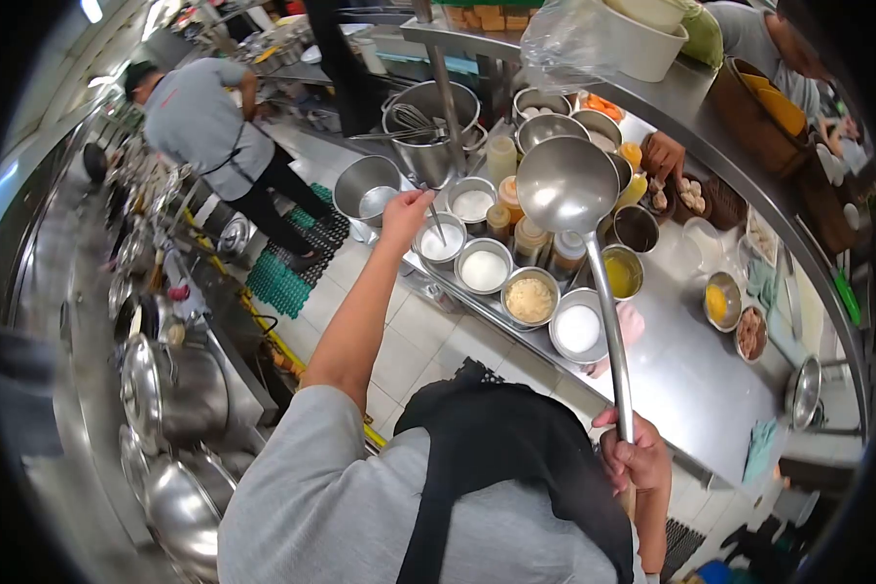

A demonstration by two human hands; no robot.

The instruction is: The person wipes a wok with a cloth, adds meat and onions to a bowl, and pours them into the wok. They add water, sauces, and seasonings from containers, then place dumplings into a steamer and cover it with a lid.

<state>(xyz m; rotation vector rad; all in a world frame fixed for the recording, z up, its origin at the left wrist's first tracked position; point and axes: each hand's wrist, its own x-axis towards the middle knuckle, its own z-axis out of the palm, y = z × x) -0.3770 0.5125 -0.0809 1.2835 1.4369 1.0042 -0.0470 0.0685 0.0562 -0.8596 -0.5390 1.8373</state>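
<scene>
Right hand [635, 457]: grip closed round the handle end of the ladle [566, 185], whose cup hangs level above the bowls.
Left hand [404, 212]: fingers pinch the small spoon [436, 226], which stands in a seasoning bowl [442, 245] at the near edge of the bench [681, 380].
Doing it well: probably keep the ladle steady and close by, and lift the spoon level so no powder spills.
Counts: one ladle, one small spoon, five powder bowls [484, 265] along the near edge, four white and one yellowish.
Far: one person [200, 127] stands at the stoves, and a second person's hand [664, 156] rests at the bench's far edge.

Seasoning bowls [484, 265] and the raised ladle [566, 185] crowd the middle; bare counter [686, 384] lies open beside them.
</scene>
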